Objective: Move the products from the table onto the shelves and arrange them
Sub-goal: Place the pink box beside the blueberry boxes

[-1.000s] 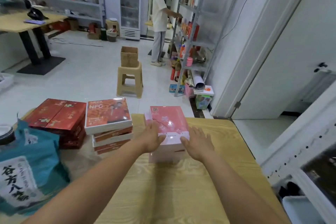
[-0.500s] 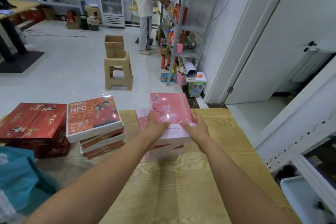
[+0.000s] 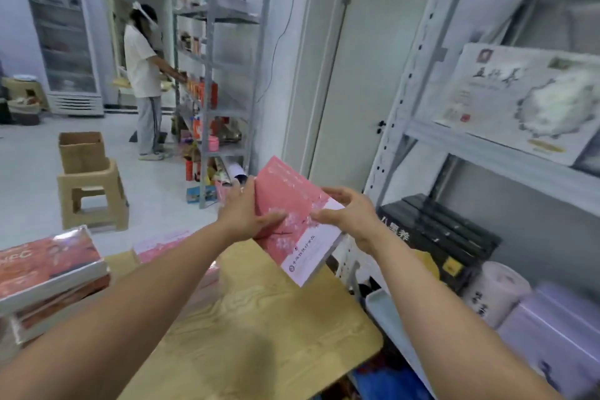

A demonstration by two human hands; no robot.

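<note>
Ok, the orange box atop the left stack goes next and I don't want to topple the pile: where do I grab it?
Probably by its white side walls, gripping two opposite edges at once, coming in from the sides. The orange box lies flat and broad on the stack, so its top face gives no hold; lifting straight up should spare the boxes beneath.
</note>
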